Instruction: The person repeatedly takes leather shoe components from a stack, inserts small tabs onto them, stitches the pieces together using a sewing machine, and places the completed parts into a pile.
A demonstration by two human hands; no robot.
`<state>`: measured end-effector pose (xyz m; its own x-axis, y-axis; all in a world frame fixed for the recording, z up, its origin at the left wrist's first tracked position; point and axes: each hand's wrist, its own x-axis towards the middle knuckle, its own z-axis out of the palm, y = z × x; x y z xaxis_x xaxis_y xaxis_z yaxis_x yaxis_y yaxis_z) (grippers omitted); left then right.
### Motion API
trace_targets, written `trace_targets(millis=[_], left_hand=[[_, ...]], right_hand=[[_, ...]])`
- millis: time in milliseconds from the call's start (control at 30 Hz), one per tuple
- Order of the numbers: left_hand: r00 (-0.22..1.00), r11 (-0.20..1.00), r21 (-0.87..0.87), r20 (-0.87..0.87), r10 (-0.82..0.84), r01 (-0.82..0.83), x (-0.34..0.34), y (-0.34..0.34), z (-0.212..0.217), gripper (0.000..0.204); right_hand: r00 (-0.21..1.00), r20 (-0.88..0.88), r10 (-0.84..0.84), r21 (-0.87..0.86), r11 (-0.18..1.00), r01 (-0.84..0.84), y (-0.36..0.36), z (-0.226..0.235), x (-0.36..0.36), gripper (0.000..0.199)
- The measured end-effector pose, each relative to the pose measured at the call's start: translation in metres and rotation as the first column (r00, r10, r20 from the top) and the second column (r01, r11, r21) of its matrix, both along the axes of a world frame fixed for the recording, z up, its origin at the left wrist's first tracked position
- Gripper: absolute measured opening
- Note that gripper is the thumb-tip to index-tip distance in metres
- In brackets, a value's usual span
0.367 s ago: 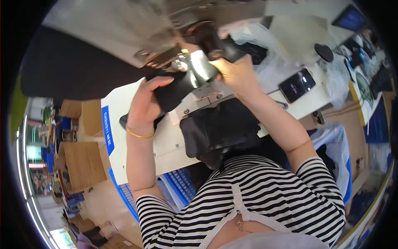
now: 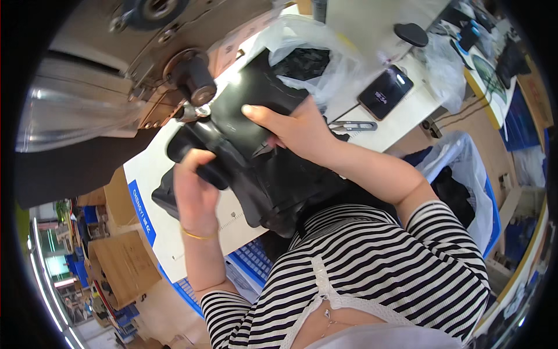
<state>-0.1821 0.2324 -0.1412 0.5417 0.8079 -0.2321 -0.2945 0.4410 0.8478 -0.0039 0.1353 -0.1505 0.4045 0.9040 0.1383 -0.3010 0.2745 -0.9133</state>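
A shiny black leather-like piece (image 2: 249, 96) lies spread beside the head of a sewing machine (image 2: 189, 75), its left part folded over near the needle area. My right hand (image 2: 299, 132) pinches its near right edge, thumb on top and the other fingers mostly underneath. At the piece's folded left end, my left hand (image 2: 196, 189) is slightly blurred, its fingers curled over the black material. More black material (image 2: 290, 183) hangs down across the table's front edge to my lap. The needle itself cannot be made out.
Right of my right hand, thread snips (image 2: 354, 125) and a phone (image 2: 385, 92) lie on the white table (image 2: 418, 107). Behind stands a clear plastic bag (image 2: 343, 64) with black pieces. A blue basket (image 2: 493, 224) lined with plastic is at the lower right, cardboard boxes (image 2: 125, 267) at the left.
The view has turned, so the machine sits farther left. My right thumb now lies flat on the black piece, which shows more of its surface. The snips have come into plain view.
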Motion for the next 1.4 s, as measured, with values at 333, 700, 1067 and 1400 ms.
trace_targets(millis=[333, 700, 1067, 1400], left_hand=[[0.989, 0.992, -0.049, 0.099, -0.114, 0.119, -0.002, -0.054, -0.012, 0.035], [0.997, 0.996, 0.083, -0.074, -0.038, 0.044, 0.001, -0.058, -0.013, 0.031], [0.997, 0.977, -0.206, 0.061, -0.038, 0.05, 0.003, -0.073, -0.021, 0.028], [0.977, 0.971, -0.233, 0.193, 0.092, -0.046, -0.005, -0.072, -0.025, 0.029]], right_hand=[[0.999, 0.02, -0.048, -0.179, 0.983, 0.051, -0.033, -0.02, -0.01, 0.022], [0.998, -0.038, -0.048, -0.221, 0.975, 0.039, -0.032, -0.031, -0.011, 0.016], [0.996, -0.087, -0.019, -0.139, 0.99, 0.006, -0.034, -0.036, -0.017, 0.019], [0.988, -0.133, -0.082, -0.176, 0.983, 0.058, -0.035, -0.041, -0.014, 0.02]])
